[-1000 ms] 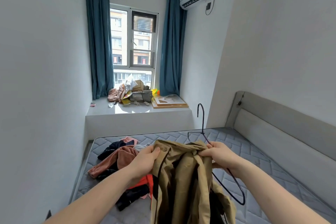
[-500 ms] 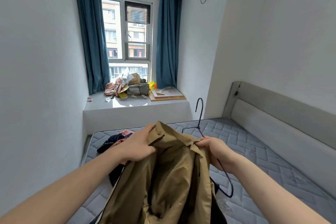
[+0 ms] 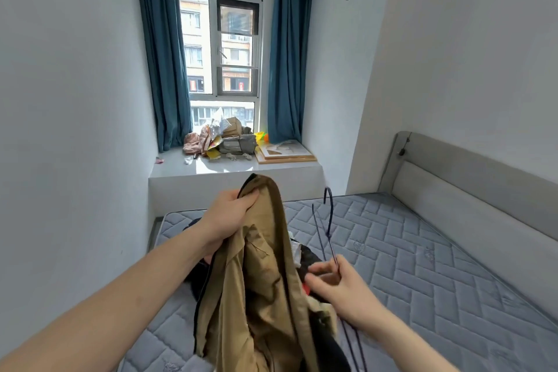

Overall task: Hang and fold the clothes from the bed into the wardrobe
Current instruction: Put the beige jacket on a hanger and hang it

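Khaki cotton jacket (image 3: 259, 281): my left hand (image 3: 225, 220) grips its top edge, holding it up so it hangs over the grey quilted mattress (image 3: 422, 266). Thin dark wire hanger (image 3: 329, 226): pinched in my right hand (image 3: 338, 284), just right of the jacket, hook upward. Dark clothes (image 3: 305, 254) lie behind the jacket.

The jacket (image 3: 259, 275) is khaki brown with a dark edge. The wire hanger (image 3: 327, 220) is dark navy. The mattress (image 3: 422, 266) is grey-blue with a quilted brick pattern. The curtains (image 3: 160, 48) are teal blue, the headboard (image 3: 471, 190) light grey.
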